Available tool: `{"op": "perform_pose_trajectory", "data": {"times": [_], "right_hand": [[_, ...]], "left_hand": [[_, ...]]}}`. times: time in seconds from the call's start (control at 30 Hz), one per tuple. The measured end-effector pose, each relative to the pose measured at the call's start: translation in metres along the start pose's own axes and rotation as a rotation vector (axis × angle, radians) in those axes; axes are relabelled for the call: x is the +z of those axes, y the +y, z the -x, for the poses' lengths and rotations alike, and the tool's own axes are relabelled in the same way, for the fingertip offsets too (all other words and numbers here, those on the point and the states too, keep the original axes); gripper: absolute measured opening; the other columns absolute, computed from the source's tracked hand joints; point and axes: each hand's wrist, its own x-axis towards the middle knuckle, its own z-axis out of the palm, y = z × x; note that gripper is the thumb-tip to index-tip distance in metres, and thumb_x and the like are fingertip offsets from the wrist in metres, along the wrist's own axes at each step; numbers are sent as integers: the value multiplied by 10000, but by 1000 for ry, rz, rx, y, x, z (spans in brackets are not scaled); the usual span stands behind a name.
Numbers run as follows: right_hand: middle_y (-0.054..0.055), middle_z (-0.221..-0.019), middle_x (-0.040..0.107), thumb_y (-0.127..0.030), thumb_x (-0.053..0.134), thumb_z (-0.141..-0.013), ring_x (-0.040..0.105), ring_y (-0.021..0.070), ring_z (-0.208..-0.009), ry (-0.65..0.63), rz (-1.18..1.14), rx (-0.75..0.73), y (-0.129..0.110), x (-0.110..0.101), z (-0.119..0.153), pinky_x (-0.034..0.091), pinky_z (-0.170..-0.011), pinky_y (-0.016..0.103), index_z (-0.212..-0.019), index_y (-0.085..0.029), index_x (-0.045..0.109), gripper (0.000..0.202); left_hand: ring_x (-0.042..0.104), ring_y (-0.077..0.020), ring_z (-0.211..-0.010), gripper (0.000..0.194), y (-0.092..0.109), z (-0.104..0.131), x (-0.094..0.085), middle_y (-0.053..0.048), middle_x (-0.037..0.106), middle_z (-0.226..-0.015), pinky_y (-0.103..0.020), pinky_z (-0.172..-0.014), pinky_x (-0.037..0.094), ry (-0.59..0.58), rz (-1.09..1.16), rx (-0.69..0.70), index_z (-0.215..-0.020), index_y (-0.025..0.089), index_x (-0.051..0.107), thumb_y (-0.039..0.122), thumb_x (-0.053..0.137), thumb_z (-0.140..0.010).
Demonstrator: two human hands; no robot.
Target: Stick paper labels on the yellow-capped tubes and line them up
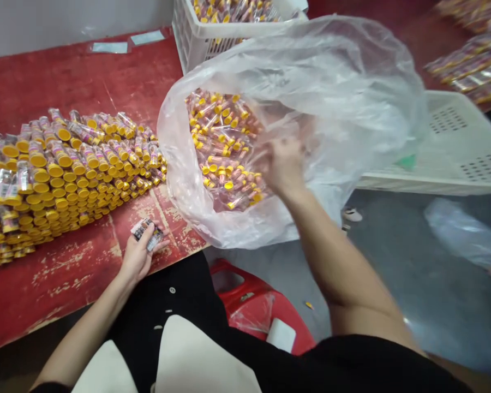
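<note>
While the left hand point(136, 255), left of centre, pinches small printed papers point(139, 227) above the red table point(77, 76), the right hand point(285, 162), near centre, reaches into the mouth of a see-through plastic bag point(331, 71) holding yellow-capped tubes point(225, 123); blur hides whether it grips anything. More capped tubes point(65, 180) lie piled at left.

**Plastic bag point(323, 82) smack in the middle**

It's got loose tubes point(225, 131) inside, with stacked tubes point(65, 185) left of it on the table point(77, 278). Far side: a filled crate point(216, 30). Near side: a stool point(284, 305). Second crate point(445, 158) sits off right, though honestly can't tell what it's resting on.
</note>
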Motion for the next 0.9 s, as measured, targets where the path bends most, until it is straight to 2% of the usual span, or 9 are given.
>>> {"op": "perform_pose_trajectory", "data": {"times": [0.1, 0.2, 0.3, 0.47, 0.53, 0.63, 0.73, 0.83, 0.9], "right_hand": [[156, -1012, 659, -233, 630, -825, 589, 262, -936, -145, -19, 32, -15, 40, 32, 501, -853, 416, -1049, -139, 632, 243], [155, -1050, 650, -198, 588, -800, 573, 280, -969, -223, -39, 33, -27, 61, 60, 487, -870, 422, -1082, -149, 597, 286], [143, -1074, 640, -132, 492, -804, 564, 264, -990, -226, -65, -10, -32, 62, 74, 472, -901, 413, -1082, -163, 581, 294], [135, -1070, 635, -160, 535, -775, 536, 289, -1042, -397, -5, -167, -43, 54, 82, 459, -906, 425, -982, -181, 625, 227], [152, -1083, 615, -187, 522, -805, 523, 287, -1059, -344, 22, -139, -49, 50, 86, 452, -911, 422, -984, -176, 623, 206], [160, -1092, 595, -259, 464, -882, 522, 271, -1047, -209, -14, -21, -56, 48, 93, 448, -902, 409, -1038, -174, 581, 213], [158, -1052, 619, -230, 473, -859, 555, 267, -963, -261, -91, 46, -61, 55, 101, 452, -846, 402, -1026, -168, 586, 211], [152, -1074, 639, -166, 514, -808, 575, 260, -933, -338, -130, 32, -58, 64, 107, 455, -819, 388, -1066, -166, 610, 276], [131, -1074, 644, -114, 480, -821, 573, 242, -952, -289, -149, 39, -52, 65, 107, 453, -841, 376, -1085, -186, 619, 306]], "left_hand": [[736, -152, -771, 337, -6, 2, 1, -22, 727, -789, -290, -733, 632, 29, 1, -3, -953, 120, 691, 250, 855, -689], [720, -137, -718, 323, -11, 4, 4, -16, 731, -773, -323, -772, 632, 51, 64, -17, -940, 120, 688, 184, 857, -673], [727, -147, -740, 224, -14, 6, 5, -25, 741, -801, -379, -836, 626, 45, 135, -44, -913, 122, 679, 180, 808, -741], [714, -116, -721, 228, -17, 10, 4, 20, 732, -790, -402, -892, 616, 78, 211, -28, -905, 133, 682, 130, 816, -721], [712, -114, -714, 253, -19, 10, 1, 17, 738, -800, -399, -896, 613, 82, 213, -50, -926, 136, 690, 137, 825, -712], [721, -127, -717, 226, -20, 8, -3, 8, 743, -812, -400, -889, 609, 90, 230, -62, -928, 145, 691, 162, 810, -737], [721, -123, -724, 177, -19, 5, -6, 16, 741, -809, -393, -897, 601, 121, 256, -29, -896, 147, 684, 119, 783, -753], [687, -89, -674, 178, -17, 6, -8, 32, 726, -762, -365, -905, 595, 141, 249, -8, -853, 129, 680, 44, 774, -728], [672, -78, -660, 204, -16, 8, -10, 33, 729, -760, -345, -898, 595, 113, 230, -8, -849, 125, 686, 33, 792, -701]]}}
